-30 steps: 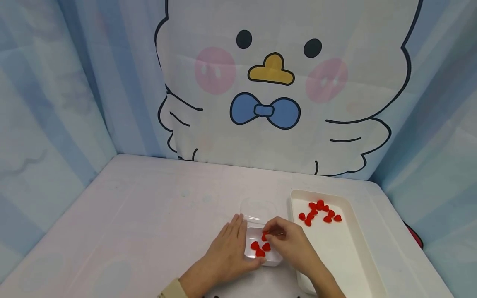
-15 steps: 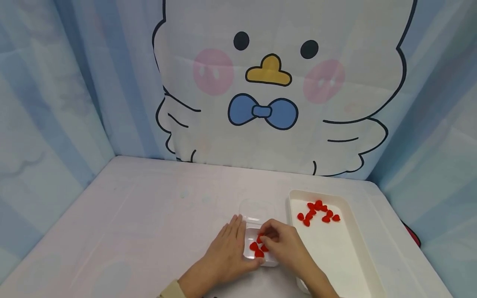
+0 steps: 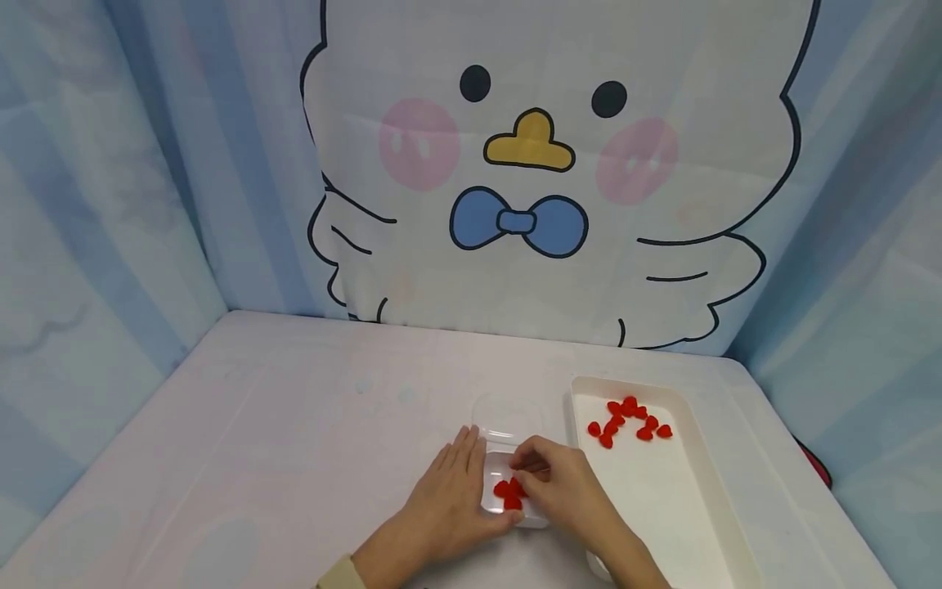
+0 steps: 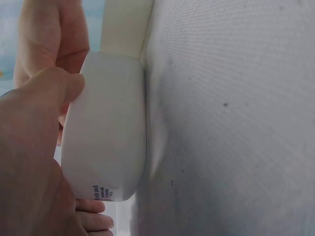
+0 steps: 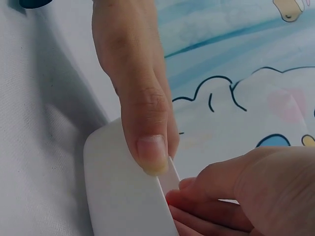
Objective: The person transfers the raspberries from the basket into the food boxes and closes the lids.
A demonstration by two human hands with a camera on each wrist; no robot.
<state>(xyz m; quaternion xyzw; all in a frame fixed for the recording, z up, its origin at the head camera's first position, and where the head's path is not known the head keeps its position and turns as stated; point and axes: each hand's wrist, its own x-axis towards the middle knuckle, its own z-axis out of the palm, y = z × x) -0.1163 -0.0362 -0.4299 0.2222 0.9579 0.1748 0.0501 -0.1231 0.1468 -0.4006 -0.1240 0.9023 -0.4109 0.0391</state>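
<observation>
A small white box (image 3: 489, 501) stands open on the table and holds several red heart-shaped pieces (image 3: 513, 502). My left hand (image 3: 449, 495) grips the box: its fingers lie along the left side and its thumb bends over the near rim. In the left wrist view, the box wall (image 4: 106, 123) shows small print at one end. My right hand (image 3: 570, 487) reaches into the box from the right, thumb and fingers bent together at a red heart beside the others. Those fingertips are mostly hidden behind the box wall in the right wrist view.
A clear lid (image 3: 508, 415) lies behind the box. To the right is a cream tray (image 3: 677, 491) with several more red hearts (image 3: 630, 405) near its far end. A curtain with a cartoon bird (image 3: 530, 270) hangs behind the table.
My right hand has moved slightly left and down, bringing its red heart in among the others in the box. My left hand keeps its place on the box.
</observation>
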